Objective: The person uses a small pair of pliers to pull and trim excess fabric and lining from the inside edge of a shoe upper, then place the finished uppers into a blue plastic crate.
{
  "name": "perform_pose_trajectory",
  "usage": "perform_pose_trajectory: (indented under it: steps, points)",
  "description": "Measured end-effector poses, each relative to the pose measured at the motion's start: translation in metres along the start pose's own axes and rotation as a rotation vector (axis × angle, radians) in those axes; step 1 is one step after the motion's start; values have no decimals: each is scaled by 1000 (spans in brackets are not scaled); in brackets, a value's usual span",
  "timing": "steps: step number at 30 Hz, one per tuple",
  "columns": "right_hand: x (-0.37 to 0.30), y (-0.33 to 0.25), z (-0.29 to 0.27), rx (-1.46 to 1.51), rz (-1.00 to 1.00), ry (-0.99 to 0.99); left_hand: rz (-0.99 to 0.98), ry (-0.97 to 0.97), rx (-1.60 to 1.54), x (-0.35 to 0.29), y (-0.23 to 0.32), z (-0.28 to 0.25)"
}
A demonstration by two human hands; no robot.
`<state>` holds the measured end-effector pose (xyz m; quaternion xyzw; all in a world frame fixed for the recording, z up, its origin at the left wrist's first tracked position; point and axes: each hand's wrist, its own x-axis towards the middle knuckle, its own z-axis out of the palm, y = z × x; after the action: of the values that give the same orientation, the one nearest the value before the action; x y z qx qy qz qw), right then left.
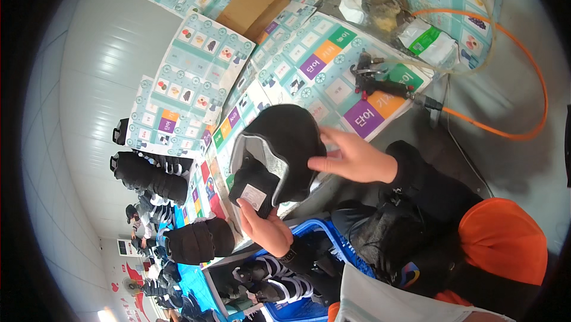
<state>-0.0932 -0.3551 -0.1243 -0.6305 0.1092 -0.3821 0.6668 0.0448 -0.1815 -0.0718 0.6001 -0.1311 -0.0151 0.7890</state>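
A black, rounded, cap-like piece (291, 140) is held up in front of me, its grey-lined opening turned to the left. Inside it shows a black ribbed flap with a white label (254, 196). My left hand (266, 228) grips the lower edge beside the label, its thumb up against the flap. On the other side, my right hand (351, 155) pinches the outer wall, with the thumb on the near face and the fingers partly hidden behind. Both hands are closed on the piece.
A spray gun (375, 81) with an orange hose (523, 54) lies on the patterned table covering (324, 90). Farther off are a crusted pot (386, 9) and a cardboard box (253, 3). Stacked black pieces (199, 241) stand left. Below sits a blue basket (321, 227).
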Motion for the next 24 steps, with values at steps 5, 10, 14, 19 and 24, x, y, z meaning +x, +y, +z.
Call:
perform_pose_trajectory:
  steps: [5, 10, 14, 19, 24]
  points:
    - [4, 14, -31, -119, 39, -150, -35, -25, -12, 5, -5, 0]
    - [26, 29, -95, -1214, -196, 326, 75, -39, 39, 32, 17, -24]
    - [51, 53, -150, -1451, -141, 216, 256, -273, 514, 76, 25, -9]
    - [70, 54, -161, -1542, -97, 149, 48, -483, 454, 128, -40, 81]
    - [34, 2, -137, -856, -88, 481, 218, -500, 790, 132, -79, 120]
